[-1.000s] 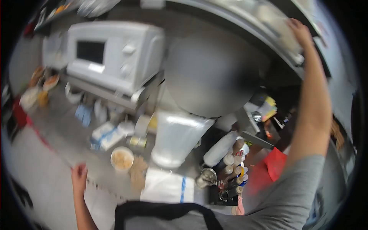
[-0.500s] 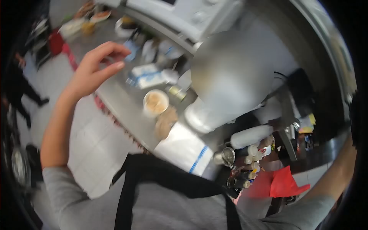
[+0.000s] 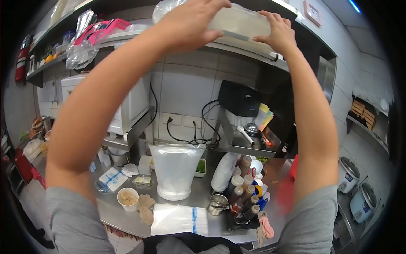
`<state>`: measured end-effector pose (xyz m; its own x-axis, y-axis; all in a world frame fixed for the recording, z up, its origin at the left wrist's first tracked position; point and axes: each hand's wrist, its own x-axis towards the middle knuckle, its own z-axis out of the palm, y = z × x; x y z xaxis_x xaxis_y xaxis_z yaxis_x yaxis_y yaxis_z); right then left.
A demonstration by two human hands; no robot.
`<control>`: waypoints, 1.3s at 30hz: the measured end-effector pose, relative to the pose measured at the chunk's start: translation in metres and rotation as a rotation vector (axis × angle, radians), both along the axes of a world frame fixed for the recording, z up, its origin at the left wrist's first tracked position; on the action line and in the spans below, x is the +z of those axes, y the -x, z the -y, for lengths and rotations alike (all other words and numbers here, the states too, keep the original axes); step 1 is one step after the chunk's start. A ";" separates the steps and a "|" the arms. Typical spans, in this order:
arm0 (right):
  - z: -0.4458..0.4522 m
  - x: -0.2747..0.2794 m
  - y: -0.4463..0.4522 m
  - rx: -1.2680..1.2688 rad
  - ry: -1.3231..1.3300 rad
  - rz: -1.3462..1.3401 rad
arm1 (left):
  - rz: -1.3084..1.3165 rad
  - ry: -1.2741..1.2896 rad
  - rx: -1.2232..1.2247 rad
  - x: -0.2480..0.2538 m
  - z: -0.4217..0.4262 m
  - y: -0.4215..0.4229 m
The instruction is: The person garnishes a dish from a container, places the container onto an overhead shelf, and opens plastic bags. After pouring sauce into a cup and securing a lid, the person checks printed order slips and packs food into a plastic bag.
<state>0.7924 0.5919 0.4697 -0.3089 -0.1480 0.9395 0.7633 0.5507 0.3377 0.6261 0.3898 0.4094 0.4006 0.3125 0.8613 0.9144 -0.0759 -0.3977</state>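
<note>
Both of my hands are raised to the overhead shelf, at either end of a translucent whitish plastic container [image 3: 242, 24]. My left hand [image 3: 190, 23] grips its left end, thumb below and fingers above. At the right end, my right hand [image 3: 280, 33] has its thumb under and its fingers against the upper corner. The container's contents do not show clearly. Below, on the steel counter, stands a tall clear plastic bag [image 3: 175, 169] with a white bottom. In front of it lies a stack of white plastic bags [image 3: 175, 218] with blue print.
A paper cup [image 3: 127, 199] of brownish food stands beside a crumpled glove [image 3: 146, 208]. Several sauce bottles [image 3: 247, 192] crowd a black tray near a metal pot [image 3: 218, 204]. A black printer [image 3: 240, 99] sits under the shelf [image 3: 249, 53]. Rice cookers [image 3: 363, 205] are at right.
My view has swung upright and toward the shelf. My left hand, empty before, has risen to the container. My right hand, out of sight earlier, is now on its other end.
</note>
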 end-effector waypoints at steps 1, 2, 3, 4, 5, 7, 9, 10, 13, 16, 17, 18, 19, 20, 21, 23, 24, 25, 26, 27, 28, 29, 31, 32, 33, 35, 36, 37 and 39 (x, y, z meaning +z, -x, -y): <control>-0.012 0.000 0.000 -0.001 -0.041 -0.026 | -0.081 -0.084 0.002 0.012 -0.018 -0.008; -0.012 -0.002 -0.002 -0.006 -0.044 -0.020 | -0.159 -0.168 0.004 0.021 -0.035 -0.013; -0.009 -0.007 -0.002 -0.012 -0.046 -0.013 | -0.181 -0.275 0.046 0.028 -0.058 -0.013; -0.005 -0.011 -0.002 -0.019 -0.048 -0.006 | -0.201 -0.382 0.086 0.031 -0.084 -0.010; -0.001 -0.015 -0.004 0.016 -0.071 0.000 | -0.220 -0.490 0.126 0.033 -0.098 -0.011; -0.010 -0.008 -0.012 0.147 -0.092 0.051 | -0.053 -0.340 0.212 0.029 -0.099 -0.022; -0.013 0.000 -0.025 0.363 -0.003 0.065 | 0.024 -0.311 0.261 0.026 -0.104 -0.023; -0.010 0.003 -0.033 0.519 0.179 0.012 | -0.008 -0.368 0.274 0.023 -0.108 -0.019; -0.021 0.010 -0.042 0.576 0.199 -0.033 | -0.066 -0.472 0.308 0.018 -0.114 -0.010; -0.008 0.006 -0.029 0.566 0.163 0.014 | -0.036 -0.416 0.304 0.020 -0.112 -0.013; -0.003 0.005 -0.022 0.545 0.132 0.014 | -0.014 -0.378 0.275 0.021 -0.107 -0.019; -0.001 0.005 -0.019 0.525 0.100 0.013 | 0.007 -0.341 0.248 0.022 -0.103 -0.023; -0.011 0.013 -0.018 0.450 0.034 -0.009 | -0.005 -0.350 0.251 0.021 -0.102 -0.023; -0.020 0.022 -0.021 0.425 0.104 0.003 | -0.017 -0.359 0.253 0.022 -0.101 -0.024; -0.021 0.028 -0.024 0.399 0.173 0.015 | -0.031 -0.369 0.256 0.022 -0.100 -0.024; -0.024 0.035 -0.032 0.343 0.278 0.008 | -0.020 -0.389 0.255 0.022 -0.102 -0.020; -0.025 0.037 -0.038 0.312 0.315 -0.013 | -0.017 -0.398 0.255 0.022 -0.100 -0.020; -0.028 0.037 -0.043 0.281 0.353 -0.034 | -0.043 -0.400 0.275 0.021 -0.098 -0.019; -0.031 0.036 -0.045 0.325 0.352 -0.044 | -0.068 -0.403 0.294 0.019 -0.095 -0.016; -0.029 0.031 -0.046 0.370 0.351 -0.053 | -0.093 -0.406 0.314 0.018 -0.092 -0.016; -0.027 0.028 -0.047 0.416 0.349 -0.062 | -0.063 -0.429 0.264 0.020 -0.095 -0.014; -0.026 0.026 -0.043 0.417 0.382 -0.040 | -0.034 -0.449 0.216 0.023 -0.101 -0.011; -0.025 0.025 -0.033 0.581 0.451 0.021 | 0.043 -0.468 0.075 0.026 -0.101 -0.013; -0.025 0.025 -0.029 0.662 0.485 0.053 | 0.093 -0.466 -0.018 0.029 -0.099 -0.014; -0.023 0.026 -0.024 0.729 0.464 0.090 | 0.144 -0.464 -0.111 0.030 -0.098 -0.016; -0.006 0.018 -0.015 0.859 0.396 0.152 | 0.109 -0.458 -0.139 0.036 -0.100 -0.010; -0.002 0.016 -0.012 0.924 0.361 0.184 | 0.091 -0.454 -0.153 0.037 -0.096 -0.011; -0.006 0.021 -0.009 0.956 0.392 0.254 | 0.026 -0.476 -0.087 0.035 -0.095 -0.012; -0.011 0.035 -0.004 1.015 0.453 0.396 | -0.104 -0.518 0.044 0.029 -0.090 -0.020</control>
<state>0.7967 0.6027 0.5044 -0.5234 -0.1715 0.8347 -0.2072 0.9757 0.0706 0.6459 0.4796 0.4379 0.4886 -0.1255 0.8634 0.8658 0.1923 -0.4620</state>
